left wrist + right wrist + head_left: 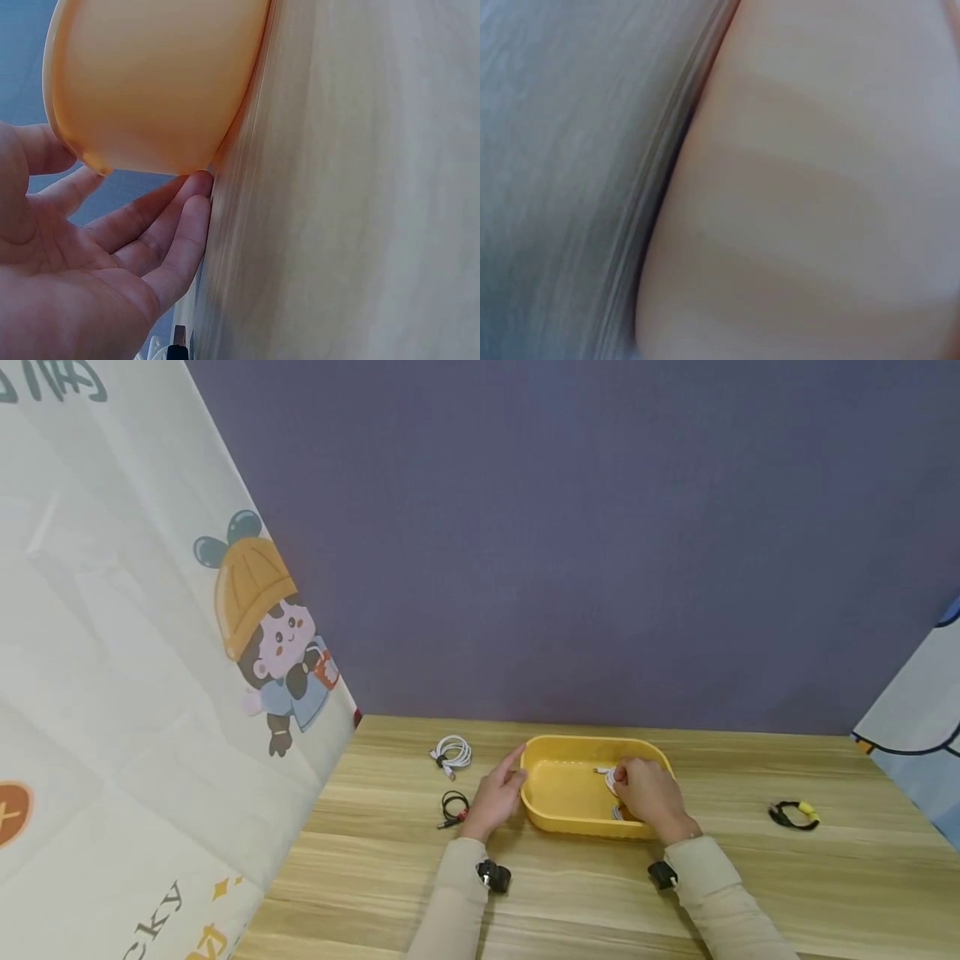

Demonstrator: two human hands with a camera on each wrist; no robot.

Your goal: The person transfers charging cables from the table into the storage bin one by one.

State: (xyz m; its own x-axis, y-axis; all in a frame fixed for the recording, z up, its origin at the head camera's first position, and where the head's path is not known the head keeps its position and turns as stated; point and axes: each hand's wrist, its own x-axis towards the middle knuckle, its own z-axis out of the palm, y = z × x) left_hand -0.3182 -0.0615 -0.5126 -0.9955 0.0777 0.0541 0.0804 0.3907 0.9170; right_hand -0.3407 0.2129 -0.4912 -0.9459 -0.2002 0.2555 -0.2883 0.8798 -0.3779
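A yellow plastic tray sits on the wooden table between the two hands. At its left end my left hand touches the outside wall, index finger up by the rim. The left wrist view shows its fingers fairly straight, fingertips right at the tray wall. My right hand reaches into the tray's right part and pinches a coiled white cable. Part of another pale cable shows below it, mostly hidden by the hand. In the right wrist view, the tray's wall fills much of the frame.
Left of the tray lie a coiled white cable with a dark tie and a coiled black cable with a red bit. A black cable with a yellow part lies to the right. Behind the table rises a blue-grey panel.
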